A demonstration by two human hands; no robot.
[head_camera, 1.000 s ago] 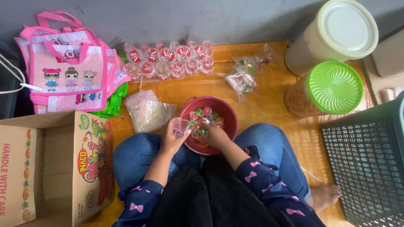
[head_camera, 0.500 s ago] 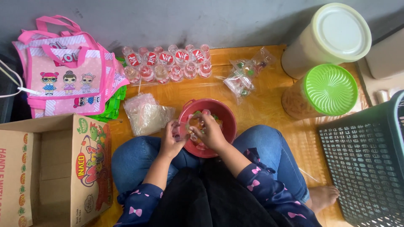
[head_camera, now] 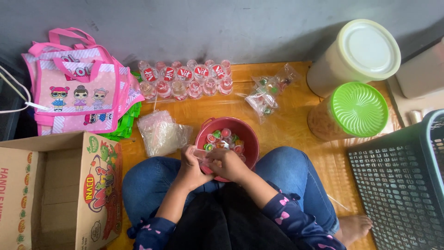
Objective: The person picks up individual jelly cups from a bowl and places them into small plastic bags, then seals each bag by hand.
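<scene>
Cardboard box [head_camera: 60, 194]: biggest thing near me, open, lying at my left knee on the wooden floor [head_camera: 296, 129].
Dark basket [head_camera: 402, 185]: plastic mesh, at my right, beside my right leg.
Pink bags [head_camera: 78, 88]: a stack with cartoon dolls, up left by the wall, green bags [head_camera: 121, 129] poking out beneath.
White-lidded tub [head_camera: 356, 55]: upper right, by the wall.
Green-lidded jar [head_camera: 354, 111]: just in front of the tub, near my right knee.
Red bowl [head_camera: 243, 134]: between my knees, holding small coloured jelly cups [head_camera: 224, 136]; my hands cover its near rim.
Row of water cups [head_camera: 185, 78]: sealed, in two lines beyond the bowl, against the wall.
Clear bags [head_camera: 162, 134]: a flat pile just left of the bowl.
Filled packets [head_camera: 268, 92]: two small clear ones with sweets, between bowl and tub.
Left hand [head_camera: 192, 164]: fingers curled shut on a small clear bag [head_camera: 202, 155] at the bowl's edge.
Right hand [head_camera: 229, 164]: touching the left, fingers pinched at the same bag; what they grip is hidden.
</scene>
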